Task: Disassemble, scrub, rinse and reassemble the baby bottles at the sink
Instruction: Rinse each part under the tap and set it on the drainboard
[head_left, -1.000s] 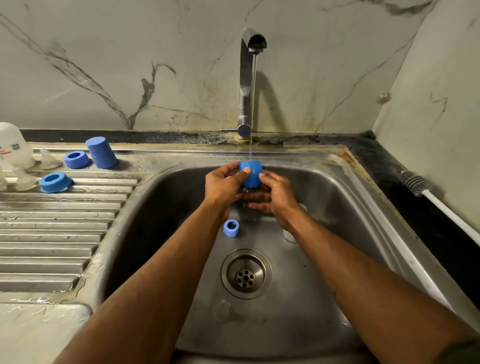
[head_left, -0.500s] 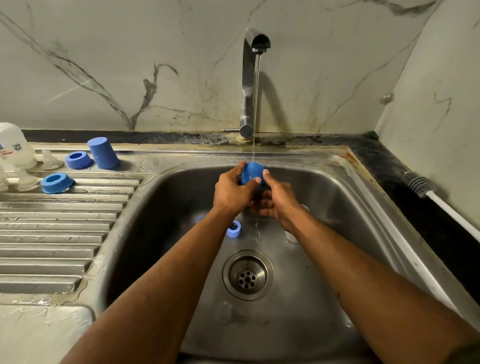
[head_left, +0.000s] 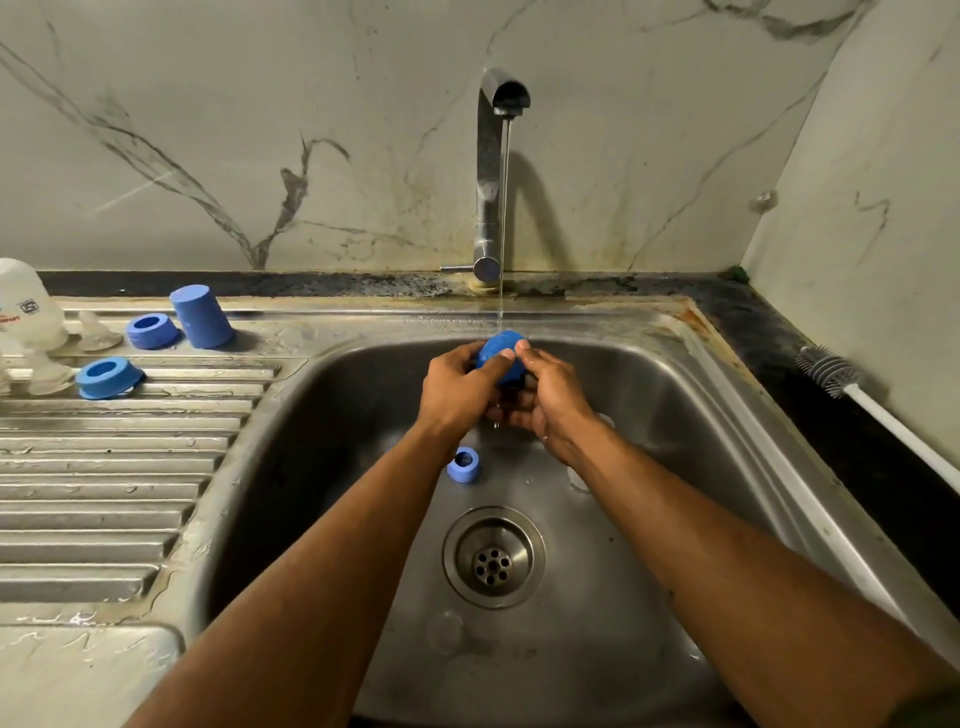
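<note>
Seen from a camera on the person's head, two bare forearms reach forward into a steel sink (head_left: 675, 395), meeting just in front of the tap (head_left: 491, 171) at the back rim. A thin stream of water (head_left: 503, 218) falls from the tap straight onto a blue bottle cap (head_left: 500, 349), which both hands hold between them directly under the spout. The left hand (head_left: 457, 389) grips the cap from the left with thumb and fingers curled round it; the right hand (head_left: 548, 397) grips it from the right, thumb on top and fingers tucked beneath. The cap sits above and just beyond both sets of knuckles, equally close to each hand, and its rounded closed end seems to face up towards the water; its open end and long axis cannot be made out. Below the tap, on the sink floor just this side of the hands, lies a small blue ring (head_left: 464, 464), with the drain (head_left: 493, 558) nearer still. Left of the tap, on the ribbed draining board (head_left: 104, 493), stand a second blue cap (head_left: 201, 316), two blue collars (head_left: 151, 330) and clear teats, hard to distinguish. A white bottle (head_left: 26, 306) is cut off at the left edge. Right of the tap, a bottle brush (head_left: 831, 371) lies on the dark counter.
</note>
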